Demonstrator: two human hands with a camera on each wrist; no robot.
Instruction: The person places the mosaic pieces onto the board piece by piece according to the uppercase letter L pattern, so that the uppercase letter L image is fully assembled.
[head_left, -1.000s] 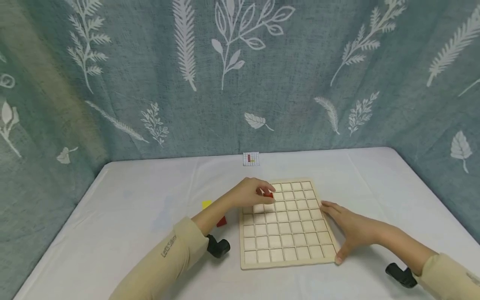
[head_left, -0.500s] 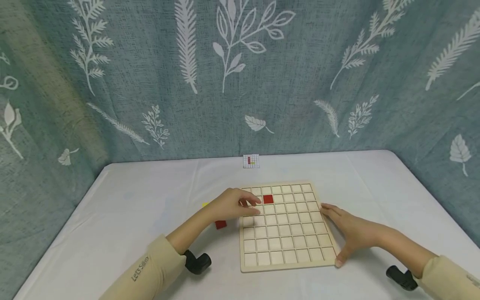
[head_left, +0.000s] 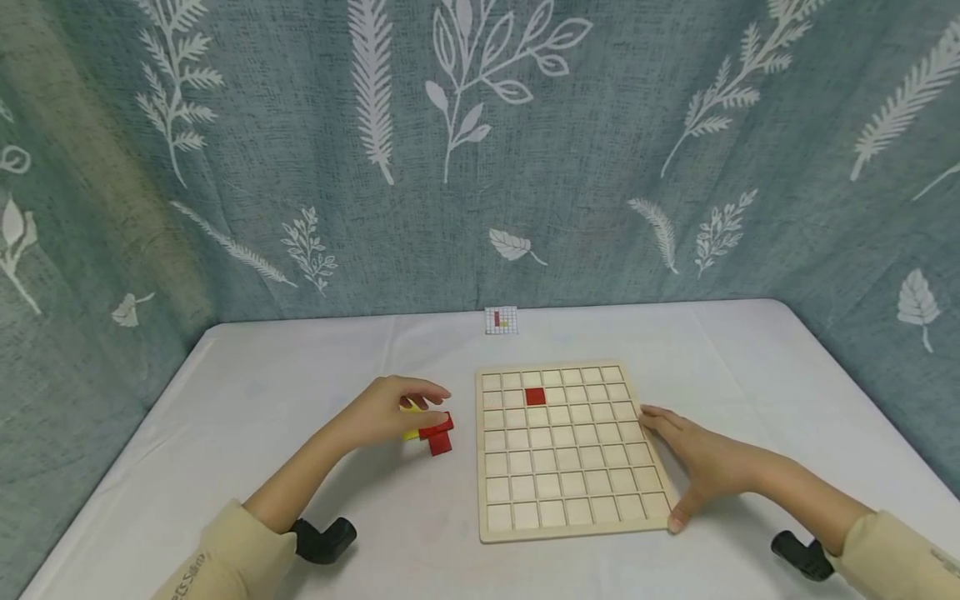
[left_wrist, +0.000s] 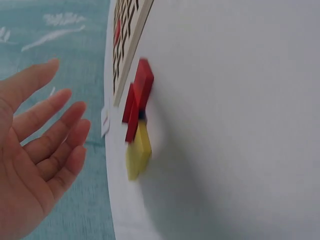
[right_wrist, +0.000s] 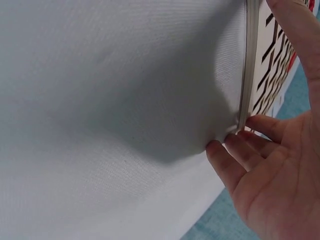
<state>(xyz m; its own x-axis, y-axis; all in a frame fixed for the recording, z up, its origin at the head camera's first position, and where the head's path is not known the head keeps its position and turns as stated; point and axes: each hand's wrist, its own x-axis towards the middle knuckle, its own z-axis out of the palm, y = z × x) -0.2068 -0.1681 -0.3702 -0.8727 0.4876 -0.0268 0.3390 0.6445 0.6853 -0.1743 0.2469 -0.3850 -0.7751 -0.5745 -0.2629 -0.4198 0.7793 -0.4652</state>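
Observation:
My left hand [head_left: 390, 410] hovers with loosely bent, spread fingers over a small pile of tiles. In the left wrist view that hand [left_wrist: 42, 145] holds nothing, apart from the tiles. The pile has red square tiles [left_wrist: 143, 82], some overlapping, and yellow tiles [left_wrist: 142, 147]; the hand partly hides it in the head view. A wooden grid board [head_left: 577, 483] lies flat, with one red tile [head_left: 536, 397] in a cell of its second row from the back. My right hand [head_left: 708, 458] rests along the board's right edge, thumb at the near corner, fingertips touching the side.
A small card [head_left: 501, 321] with a printed grid and coloured squares lies at the table's back edge. Behind the white-covered table [head_left: 300, 375] hangs a green leaf-patterned curtain [head_left: 570, 192]. Black wrist devices [head_left: 324, 540] sit under both forearms.
My left hand has let go of the red tile in the board's cell and moved left to above the pile. My right hand stays at the board's edge.

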